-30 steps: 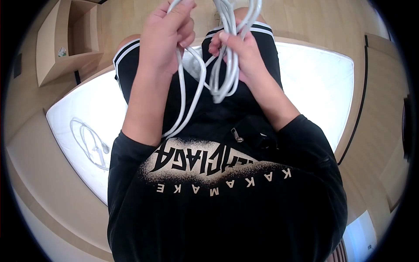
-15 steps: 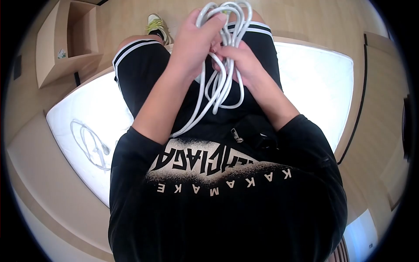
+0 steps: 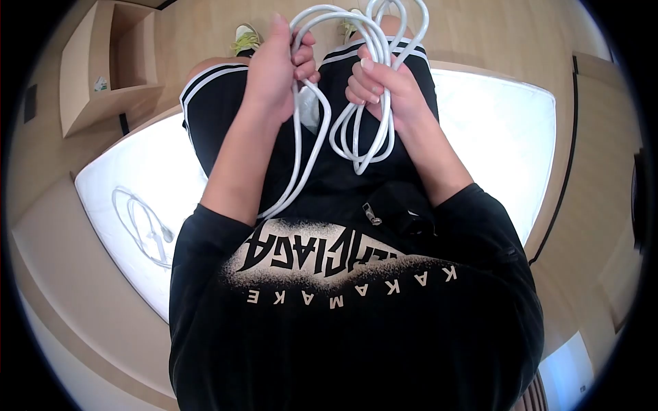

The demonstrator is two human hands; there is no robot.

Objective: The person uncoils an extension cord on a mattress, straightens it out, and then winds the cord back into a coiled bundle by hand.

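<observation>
A long white cable [image 3: 327, 109] hangs in loops over my lap. My right hand [image 3: 392, 92] is closed around the gathered loops, some rising above the fingers and others dangling below. To its left, my left hand [image 3: 274, 72] has its fingers wrapped round strands of the same cable. An arc of cable joins the two hands at the top. From under my left hand, two strands run down to the front of my black shirt [image 3: 356, 342], where their ends are out of sight.
I sit on a white mattress [image 3: 493, 130]. Another pale cable with a plug [image 3: 166, 234] lies on it at the left. An open wooden cabinet [image 3: 79, 82] stands at the upper left. A pale object [image 3: 308, 109] between my thighs is partly hidden.
My hands were together on the bunched cable and are now apart. The left has moved left, pulling an arc of cable between them; the right has shifted slightly right with the loops.
</observation>
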